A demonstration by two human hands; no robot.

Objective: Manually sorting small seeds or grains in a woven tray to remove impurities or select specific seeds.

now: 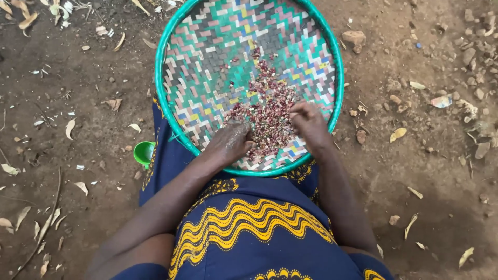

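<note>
Sorted beans point(268, 111) in woven tray point(207, 57): left hand point(232, 141) lay curled loosely on the heap, right hand point(307, 120) pinched a few. Probably best picked slowly, tray kept level.

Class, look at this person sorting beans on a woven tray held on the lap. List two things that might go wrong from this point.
1. The tray rests on the lap with its far side out over the dirt ground; if it tips, the beans may spill there.
2. Both the left hand and right hand work near the close rim, so a sweep might flick beans over onto the blue dress.
</note>
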